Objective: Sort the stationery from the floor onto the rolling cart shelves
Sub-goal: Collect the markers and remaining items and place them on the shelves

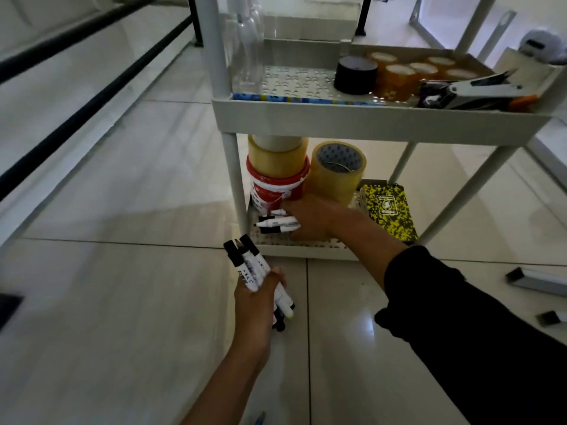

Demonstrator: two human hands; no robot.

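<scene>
My left hand [256, 297] grips a bundle of several white markers with black caps [245, 260] just above the floor, in front of the white rolling cart [368, 119]. My right hand [313, 219] reaches into the cart's bottom shelf [306, 250] and holds two or three more markers [277, 223] over the shelf's perforated floor. Beside that hand stand a red-and-white tub [276, 188] topped by a tape roll [277, 154] and a clear tape roll [337, 171].
A yellow-and-black notebook [388, 210] lies at the right of the bottom shelf. The upper shelf carries a black tape roll [356, 75], several orange tape rolls [408, 75], a stapler [472, 90] and clear bottles [247, 47]. Small boxes [535, 279] lie on the tiled floor at right.
</scene>
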